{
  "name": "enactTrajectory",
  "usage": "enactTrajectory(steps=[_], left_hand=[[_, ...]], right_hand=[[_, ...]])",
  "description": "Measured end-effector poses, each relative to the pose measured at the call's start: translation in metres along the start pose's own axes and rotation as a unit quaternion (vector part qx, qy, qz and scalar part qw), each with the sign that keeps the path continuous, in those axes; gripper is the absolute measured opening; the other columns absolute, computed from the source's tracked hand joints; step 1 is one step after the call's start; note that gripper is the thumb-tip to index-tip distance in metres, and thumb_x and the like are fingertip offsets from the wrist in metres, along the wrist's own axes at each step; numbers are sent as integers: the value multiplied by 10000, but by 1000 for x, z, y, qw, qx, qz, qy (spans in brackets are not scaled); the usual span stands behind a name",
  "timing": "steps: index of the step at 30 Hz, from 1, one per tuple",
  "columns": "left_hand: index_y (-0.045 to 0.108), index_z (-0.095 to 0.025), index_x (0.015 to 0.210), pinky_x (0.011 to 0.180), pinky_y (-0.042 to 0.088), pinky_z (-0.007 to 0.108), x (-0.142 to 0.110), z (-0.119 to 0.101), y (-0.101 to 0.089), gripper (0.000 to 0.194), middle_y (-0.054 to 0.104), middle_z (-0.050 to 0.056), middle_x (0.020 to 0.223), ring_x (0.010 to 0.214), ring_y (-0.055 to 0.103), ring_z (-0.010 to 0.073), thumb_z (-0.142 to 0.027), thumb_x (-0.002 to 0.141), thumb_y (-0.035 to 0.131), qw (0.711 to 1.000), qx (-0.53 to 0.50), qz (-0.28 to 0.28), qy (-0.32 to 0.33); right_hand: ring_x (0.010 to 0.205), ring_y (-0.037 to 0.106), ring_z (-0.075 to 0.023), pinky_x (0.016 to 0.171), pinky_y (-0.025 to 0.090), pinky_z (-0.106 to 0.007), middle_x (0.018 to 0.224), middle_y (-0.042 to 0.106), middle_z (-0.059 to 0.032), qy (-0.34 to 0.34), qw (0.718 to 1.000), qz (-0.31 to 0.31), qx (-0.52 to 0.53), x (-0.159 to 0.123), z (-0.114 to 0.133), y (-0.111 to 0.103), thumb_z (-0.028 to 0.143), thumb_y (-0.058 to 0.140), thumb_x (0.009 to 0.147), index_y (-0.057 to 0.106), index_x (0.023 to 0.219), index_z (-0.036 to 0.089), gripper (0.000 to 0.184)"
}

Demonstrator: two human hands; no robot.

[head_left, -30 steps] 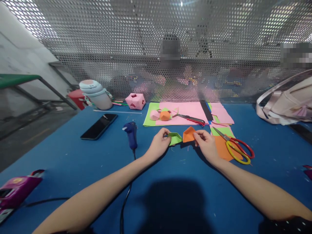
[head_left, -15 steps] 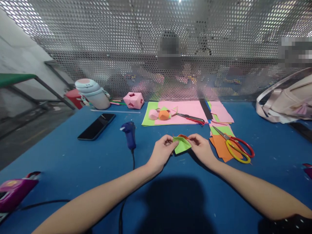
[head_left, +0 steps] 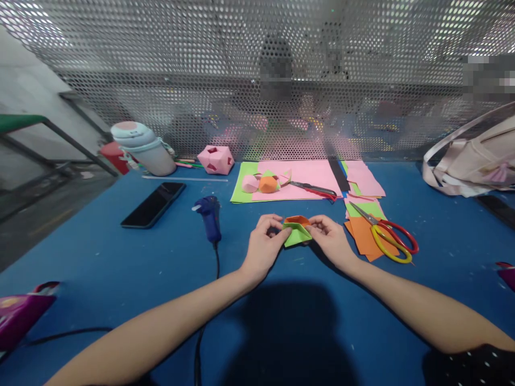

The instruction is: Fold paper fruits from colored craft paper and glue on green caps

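Between my two hands is a small folded paper piece (head_left: 296, 236), green at the front with an orange fold behind. My left hand (head_left: 263, 239) pinches its left edge between thumb and fingers. On the opposite edge, my right hand (head_left: 330, 241) grips it the same way. Just right of that hand, scissors (head_left: 388, 230) with red and yellow handles rest on orange paper squares (head_left: 362, 238). A blue glue gun (head_left: 209, 217) lies to the left, its cord running toward me.
Behind my hands, pink paper sheets (head_left: 300, 170) carry folded paper pieces (head_left: 267, 184) and a utility knife (head_left: 316, 190). Farther left are a black phone (head_left: 154, 205), a pink paper ball (head_left: 216, 160) and a bottle (head_left: 145, 153). A bag (head_left: 475, 161) stands at right, against a perforated metal panel (head_left: 193, 91).
The folded paper has tipped so that more of its orange fold shows above the green. Both hands still hold its edges. The whole view has shifted slightly.
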State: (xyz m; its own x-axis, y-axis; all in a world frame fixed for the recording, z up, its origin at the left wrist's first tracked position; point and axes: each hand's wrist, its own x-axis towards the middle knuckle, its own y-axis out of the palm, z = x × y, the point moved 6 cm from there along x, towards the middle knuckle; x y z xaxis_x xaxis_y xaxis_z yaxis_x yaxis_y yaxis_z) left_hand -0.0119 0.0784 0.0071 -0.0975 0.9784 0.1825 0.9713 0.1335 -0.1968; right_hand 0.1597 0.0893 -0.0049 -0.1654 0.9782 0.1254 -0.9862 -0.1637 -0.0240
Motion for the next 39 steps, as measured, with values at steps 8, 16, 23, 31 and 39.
enactTrajectory(steps=[8, 16, 23, 31, 39], left_hand=[[428, -188, 746, 772, 470, 284, -4, -3, 9, 210, 633, 58, 1018, 901, 609, 165, -257, 766, 625, 991, -125, 34, -40], [496, -192, 919, 716, 472, 257, -3, 2, 8, 223, 622, 15, 899, 804, 600, 147, -242, 751, 634, 991, -123, 24, -46], [647, -186, 920, 807, 445, 275, -3, -10, 6, 162, 645, 37, 953, 890, 590, 174, -207, 807, 533, 999, -9, 42, 2], [700, -221, 897, 832, 445, 278, -3, -14, 10, 194, 621, 34, 928, 916, 581, 174, -210, 833, 518, 995, 33, 67, 64], [711, -221, 906, 882, 432, 296, -2, -10, 15, 214, 655, 37, 937, 960, 581, 187, -187, 807, 524, 993, 38, 102, 51]], right_hand=[[584, 650, -139, 614, 541, -287, 642, 631, 17, 25, 998, 54, 37, -4, 4, 9, 390, 604, 813, 563, 902, 190, 223], [624, 638, -130, 648, 527, -292, 757, 620, 6, 11, 997, 66, 28, -8, 9, 12, 394, 564, 836, 523, 981, 203, 243], [624, 499, -117, 599, 423, -246, 698, 537, 10, -154, 963, 25, -219, -16, 30, 10, 314, 584, 821, 534, 726, 205, 153], [625, 521, -129, 621, 416, -266, 693, 567, 7, -165, 950, -12, -264, -10, 29, 3, 259, 533, 858, 571, 742, 206, 133], [722, 566, -158, 690, 457, -294, 784, 615, -23, -181, 952, -24, -247, -8, 32, -2, 265, 544, 857, 642, 808, 219, 119]])
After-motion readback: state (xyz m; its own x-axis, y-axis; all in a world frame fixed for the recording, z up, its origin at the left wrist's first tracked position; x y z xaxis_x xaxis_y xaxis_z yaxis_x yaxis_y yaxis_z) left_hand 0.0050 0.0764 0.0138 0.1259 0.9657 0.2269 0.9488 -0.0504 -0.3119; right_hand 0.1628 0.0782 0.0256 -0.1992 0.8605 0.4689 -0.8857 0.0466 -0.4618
